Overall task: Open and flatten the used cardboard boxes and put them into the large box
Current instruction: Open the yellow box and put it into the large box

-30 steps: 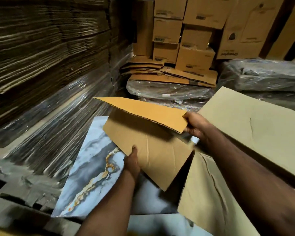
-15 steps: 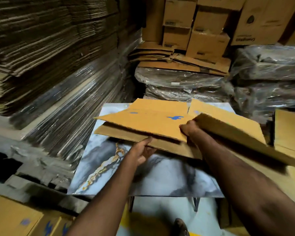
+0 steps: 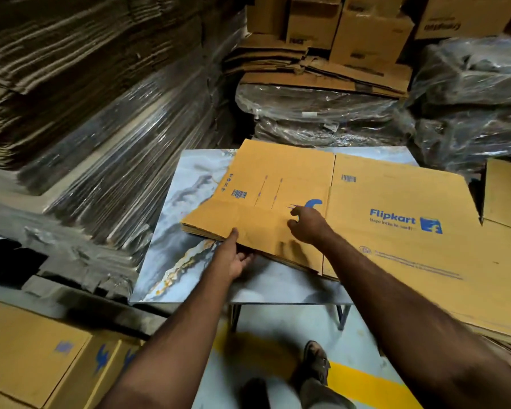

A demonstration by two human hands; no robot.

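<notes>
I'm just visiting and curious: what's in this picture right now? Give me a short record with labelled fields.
Place: storeroom, flat cardboard stacked at left
Work surface: marble-patterned table
Main item: flattened cardboard box lying on the table, blue print on top
Left hand: at the box's near edge, thumb on top, fingers underneath
Right hand: on top of the box, fingers bent, blurred
Beside it: larger flat cardboard sheet with blue logo, to the right
Behind: plastic-wrapped bundles
Bottom left: assembled boxes

- The flattened box [image 3: 351, 219] is yellow-brown with blue print and barcodes.
- The counter [image 3: 189, 184] has a grey-and-white marble pattern veined with gold.
- The floor [image 3: 366, 385] is pale grey with a yellow stripe.
- The wrapped stacks [image 3: 313, 113] are brown under clear glossy film.
</notes>
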